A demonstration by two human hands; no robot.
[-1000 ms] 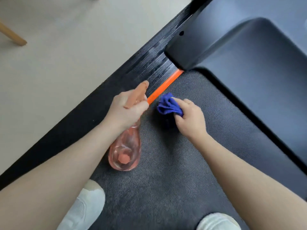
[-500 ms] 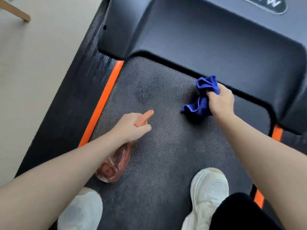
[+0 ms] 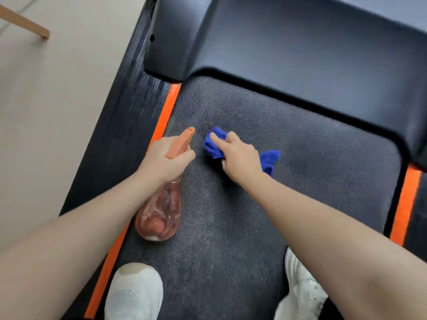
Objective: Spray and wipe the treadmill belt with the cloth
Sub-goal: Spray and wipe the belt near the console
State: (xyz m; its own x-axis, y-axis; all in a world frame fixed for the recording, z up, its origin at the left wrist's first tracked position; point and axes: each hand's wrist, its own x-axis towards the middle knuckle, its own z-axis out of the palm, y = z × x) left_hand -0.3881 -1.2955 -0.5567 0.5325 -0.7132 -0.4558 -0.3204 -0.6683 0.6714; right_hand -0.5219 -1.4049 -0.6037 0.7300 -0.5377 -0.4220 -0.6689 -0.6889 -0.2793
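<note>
The dark textured treadmill belt (image 3: 312,162) fills the middle of the head view. My left hand (image 3: 164,158) grips the neck of a clear pink spray bottle (image 3: 160,215) with an orange nozzle (image 3: 181,142) pointing forward, held just above the belt's left side. My right hand (image 3: 238,155) holds a bunched blue cloth (image 3: 216,142) and presses it on the belt, close beside the nozzle. A tail of the cloth sticks out behind the hand.
Orange strips (image 3: 165,116) run along both belt edges, with a ribbed black side rail (image 3: 129,112) at left. The dark motor cover (image 3: 300,42) rises at the front. My two white shoes (image 3: 134,294) stand on the belt. A wooden leg (image 3: 25,21) is on the pale floor.
My right hand has swept the cloth leftwards across the belt, from near the motor cover to beside the nozzle. The left hand with the bottle has stayed near the left edge.
</note>
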